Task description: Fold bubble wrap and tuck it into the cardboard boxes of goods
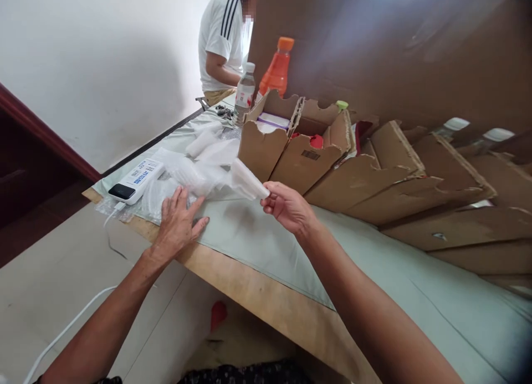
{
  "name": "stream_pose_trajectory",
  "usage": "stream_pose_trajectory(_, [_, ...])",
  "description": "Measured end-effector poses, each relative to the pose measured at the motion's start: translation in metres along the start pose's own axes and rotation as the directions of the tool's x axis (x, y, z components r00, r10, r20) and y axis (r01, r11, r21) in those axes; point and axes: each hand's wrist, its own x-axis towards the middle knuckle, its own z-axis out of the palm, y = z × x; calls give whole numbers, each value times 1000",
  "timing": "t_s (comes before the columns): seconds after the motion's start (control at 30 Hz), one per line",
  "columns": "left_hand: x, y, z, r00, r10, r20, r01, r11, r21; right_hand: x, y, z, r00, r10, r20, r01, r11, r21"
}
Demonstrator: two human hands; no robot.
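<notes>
Right hand (286, 206) pinching plastic bag (246, 180)

A white power bank (135, 180) lies at the corner of the table (266, 305), its cable (62, 333) trailing down. Open cardboard boxes (291, 157) line the far side, a water bottle (244, 93) and an orange bottle (276, 72) behind them. Another person (220, 40) sits beyond.

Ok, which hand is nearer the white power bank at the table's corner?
Left. The left hand lies flat on the clear plastic bags just beside the power bank; the right hand is farther along the table, pinching a white plastic roll.
</notes>
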Motion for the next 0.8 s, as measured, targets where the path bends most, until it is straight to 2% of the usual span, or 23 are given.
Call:
stream_pose_trajectory(0.07, [5,1,-7,1000,-14,-12,14,1000,10,-7,7,-9,999,38,17,-39,999,35])
stream_pose_trajectory(0.17, [-2,22,-22,981,-36,-189,24,997,-68,-19,17,-19,997,68,37,-71,993,90])
stream_pose_trajectory(0.23, [-12,45,-28,956,-77,-284,6,970,-241,-27,22,-22,996,77,51,-83,990,117])
stream_pose_trajectory(0.27, [-16,57,-28,958,-116,-264,5,922,-387,-31,24,-24,995,84,62,-91,988,126])
stream_pose_trajectory(0.3, [-18,69,-27,968,-165,-189,32,829,-559,-36,26,-24,993,94,78,-103,986,133])
stream_pose_trajectory(0.33, [-18,79,-24,975,-211,-66,98,681,-725,-41,27,-25,989,112,101,-125,982,139])
stream_pose_trajectory(0.37, [-16,89,-21,965,-247,84,200,493,-847,-47,29,-27,982,135,133,-153,979,134])
stream_pose_trajectory(0.4, [-13,96,-18,936,-268,228,306,304,-902,-54,29,-29,974,154,163,-173,979,111])
stream_pose_trajectory(0.43, [-9,102,-15,898,-281,339,390,152,-908,-61,30,-31,971,156,179,-170,983,67])
stream_pose_trajectory(0.47, [-5,107,-13,861,-298,411,445,54,-894,-68,31,-35,975,135,178,-138,990,4])
stream_pose_trajectory(0.53, [2,115,-11,821,-334,463,490,-5,-872,-82,32,-42,987,42,153,-20,989,-146])
stream_pose_trajectory(0.63, [5,126,-12,812,-338,476,510,13,-860,-98,35,-53,988,-70,139,109,951,-289])
stream_pose_trajectory(0.7, [3,133,-14,805,-307,508,535,5,-845,-102,40,-59,991,-96,91,119,946,-303])
stream_pose_trajectory(0.8, [0,137,-16,785,-240,571,575,-62,-816,-105,48,-71,988,-123,-96,96,963,-253])
